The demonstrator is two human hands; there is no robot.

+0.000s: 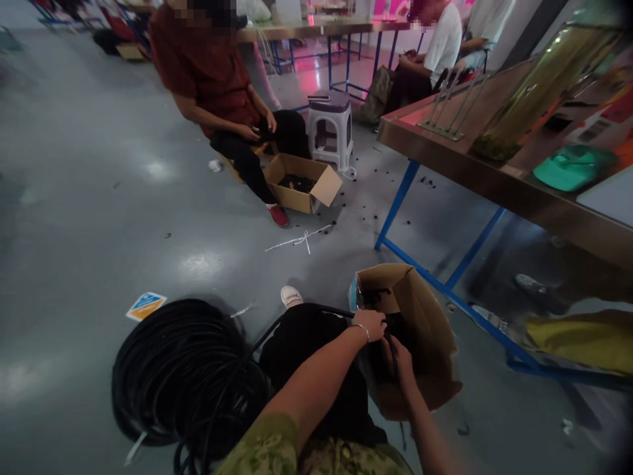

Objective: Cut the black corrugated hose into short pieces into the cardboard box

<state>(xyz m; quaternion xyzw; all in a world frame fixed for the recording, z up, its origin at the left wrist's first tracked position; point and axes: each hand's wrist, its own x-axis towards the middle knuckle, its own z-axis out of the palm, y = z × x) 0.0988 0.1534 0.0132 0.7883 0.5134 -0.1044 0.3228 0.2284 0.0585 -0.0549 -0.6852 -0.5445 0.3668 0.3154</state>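
Note:
My left hand point(370, 323), with a bracelet at the wrist, is closed around a black hose point(341, 311). The hose crosses my dark-trousered lap from a big black coil point(182, 376) on the floor at the left. Just below and to the right, my right hand point(401, 363) is closed on a dark, long, thin thing whose kind I cannot make out. Both hands are over the near left side of an open cardboard box point(425, 316). Dark pieces lie inside this box, partly hidden by shadow and my hands.
A table point(395, 135) with blue legs stands at the right, with a wire rack point(450, 112) on it. Ahead, a seated person in red works beside a smaller cardboard box point(291, 196) and a stool point(330, 128). Small black bits and white string point(304, 239) lie on the floor.

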